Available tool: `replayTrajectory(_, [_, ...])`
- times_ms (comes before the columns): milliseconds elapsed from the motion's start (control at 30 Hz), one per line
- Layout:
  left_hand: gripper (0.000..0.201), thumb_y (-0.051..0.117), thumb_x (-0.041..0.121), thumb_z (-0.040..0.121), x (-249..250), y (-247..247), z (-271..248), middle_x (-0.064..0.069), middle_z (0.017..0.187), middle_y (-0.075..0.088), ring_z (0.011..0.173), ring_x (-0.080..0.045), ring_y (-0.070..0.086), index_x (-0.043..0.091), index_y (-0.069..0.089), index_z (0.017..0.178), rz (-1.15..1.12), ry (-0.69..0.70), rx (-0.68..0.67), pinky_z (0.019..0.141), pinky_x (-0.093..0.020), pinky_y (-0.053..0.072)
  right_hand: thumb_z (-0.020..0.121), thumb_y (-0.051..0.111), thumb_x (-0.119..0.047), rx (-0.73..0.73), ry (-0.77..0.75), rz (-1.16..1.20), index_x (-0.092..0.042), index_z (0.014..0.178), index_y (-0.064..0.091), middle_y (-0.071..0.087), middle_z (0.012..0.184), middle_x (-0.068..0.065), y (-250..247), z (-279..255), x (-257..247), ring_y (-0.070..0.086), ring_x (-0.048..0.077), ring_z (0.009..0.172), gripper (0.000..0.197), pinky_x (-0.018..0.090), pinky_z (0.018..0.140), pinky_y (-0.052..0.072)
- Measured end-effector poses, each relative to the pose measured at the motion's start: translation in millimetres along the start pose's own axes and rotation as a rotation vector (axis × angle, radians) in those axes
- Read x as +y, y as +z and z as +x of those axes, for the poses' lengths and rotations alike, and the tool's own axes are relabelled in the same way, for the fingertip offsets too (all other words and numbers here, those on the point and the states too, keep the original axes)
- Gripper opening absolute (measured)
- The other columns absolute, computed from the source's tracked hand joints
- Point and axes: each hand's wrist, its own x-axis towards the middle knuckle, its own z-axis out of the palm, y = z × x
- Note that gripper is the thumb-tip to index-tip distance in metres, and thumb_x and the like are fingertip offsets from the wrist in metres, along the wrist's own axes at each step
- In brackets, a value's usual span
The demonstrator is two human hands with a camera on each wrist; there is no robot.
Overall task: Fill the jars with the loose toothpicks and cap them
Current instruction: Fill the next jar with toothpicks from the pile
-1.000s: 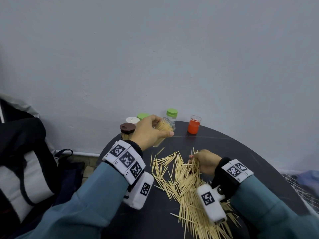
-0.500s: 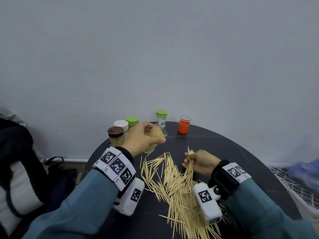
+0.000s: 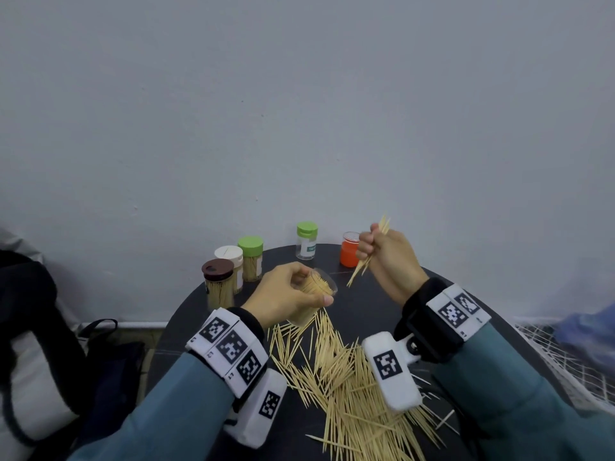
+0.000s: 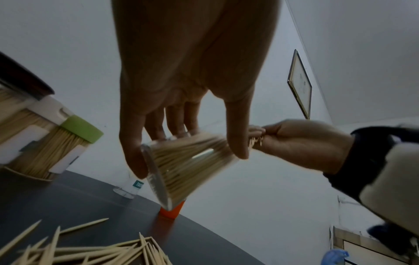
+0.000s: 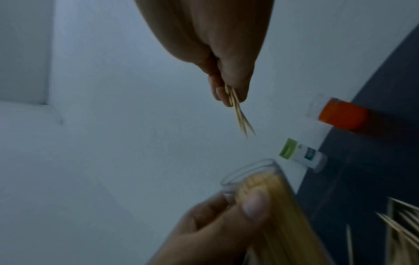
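Left hand (image 3: pixel 286 299) grips open jar (image 3: pixel 316 287), tilted, above counter (image 3: pixel 372 304). Right hand (image 3: pixel 389 261) at jar's 2 o'clock pinches toothpicks (image 3: pixel 361 267) mid-length. Likely light, stiff, slippery: pinch the middle. Jar hard, smooth: wrap its wall.

We see bare bench (image 3: pixel 372 314) between the loose toothpicks (image 3: pixel 336 371) and the far orange jar (image 3: pixel 349 252). At the far left, four capped jars (image 3: pixel 233 271) crowd the edge. The wall (image 3: pixel 299 111) closes the far side behind them.
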Motion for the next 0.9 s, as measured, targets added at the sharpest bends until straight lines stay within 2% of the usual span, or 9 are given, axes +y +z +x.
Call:
replayTrajectory(133, [0.058,0.085,0.028,0.066,-1.7,2.4,3.2,-0.004,0.111,0.064,0.101,-0.014,0.058,0.013,0.060,0.117,-0.015,-0.001,-0.018,0.090,-0.026,0.046,0.103,0.020,-0.007,-0.059,-0.123,-0.009,-0.016,0.081,0.036,0.032,0.065,-0.002,18.2,2.4,-3.6,0.032,0.004,0.046,0.028,0.013,0.046,0.032])
replayTrajectory(267, [0.056,0.084,0.026,0.068,0.2,5.1,4.6,-0.003,0.109,0.064,0.101,-0.013,0.058,0.013,0.061,0.117,-0.077,0.008,-0.013,0.090,-0.023,0.044,0.103,0.021,-0.009,-0.124,-0.112,-0.099,-0.017,0.083,0.037,0.036,0.066,-0.002,23.2,3.5,19.0,0.039,0.003,0.046,0.027,0.016,0.052,0.037])
replayTrajectory(433, [0.052,0.081,0.026,0.071,2.5,6.6,7.3,-0.002,0.107,0.064,0.102,-0.013,0.058,0.010,0.060,0.116,-0.168,0.017,-0.022,0.088,-0.024,0.044,0.103,0.024,-0.014,-0.198,-0.113,-0.245,-0.017,0.087,0.043,0.051,0.072,0.000,16.4,-3.6,33.9,0.058,0.006,0.062,0.025,0.016,0.057,0.049])
replayTrajectory(567, [0.050,0.079,0.025,0.073,3.9,6.9,9.4,-0.006,0.113,0.064,0.108,-0.016,0.057,0.010,0.059,0.116,-0.255,0.008,0.005,0.090,-0.029,0.046,0.103,0.025,-0.013,-0.296,-0.132,-0.282,-0.013,0.092,0.047,0.066,0.089,0.004,10.3,-8.3,35.6,0.065,0.012,0.082,0.024,0.022,0.074,0.055])
replayTrajectory(633, [0.045,0.078,0.024,0.074,5.1,6.4,8.9,-0.005,0.110,0.065,0.106,-0.016,0.059,0.011,0.059,0.113,-0.294,0.001,0.002,0.081,-0.028,0.046,0.102,0.026,-0.012,-0.352,-0.128,-0.312,-0.007,0.098,0.050,0.067,0.098,0.007,7.8,-9.6,37.6,0.064,0.014,0.090,0.025,0.021,0.080,0.054])
replayTrajectory(700, [0.040,0.076,0.022,0.076,5.3,6.3,8.2,-0.001,0.102,0.065,0.099,-0.013,0.059,0.012,0.059,0.110,-0.311,0.005,-0.009,0.069,-0.022,0.044,0.102,0.027,-0.010,-0.378,-0.116,-0.376,0.001,0.109,0.054,0.064,0.111,0.009,5.0,-10.0,39.8,0.062,0.013,0.097,0.030,0.016,0.080,0.052])
replayTrajectory(767, [0.038,0.075,0.020,0.077,6.1,6.6,6.7,0.003,0.095,0.063,0.090,-0.009,0.058,0.011,0.059,0.110,-0.309,0.015,-0.015,0.061,-0.017,0.041,0.101,0.030,-0.010,-0.385,-0.104,-0.441,0.003,0.120,0.054,0.059,0.124,0.008,2.4,-9.9,40.6,0.058,0.016,0.107,0.033,0.014,0.085,0.050])
replayTrajectory(833, [0.039,0.075,0.020,0.077,5.9,6.8,6.2,0.003,0.095,0.063,0.090,-0.009,0.057,0.010,0.059,0.112,-0.298,0.024,-0.024,0.060,-0.015,0.041,0.100,0.034,-0.010,-0.390,-0.116,-0.460,-0.001,0.119,0.055,0.058,0.125,0.007,0.4,-9.8,38.7,0.056,0.016,0.114,0.030,0.017,0.088,0.049])
replayTrajectory(900, [0.043,0.077,0.023,0.076,6.0,6.5,5.6,0.000,0.099,0.064,0.095,-0.012,0.059,0.010,0.059,0.113,-0.289,0.022,-0.035,0.066,-0.019,0.044,0.099,0.036,-0.011,-0.393,-0.101,-0.388,-0.005,0.112,0.053,0.064,0.114,0.008,0.3,-10.9,34.6,0.062,0.014,0.102,0.022,0.018,0.080,0.053])
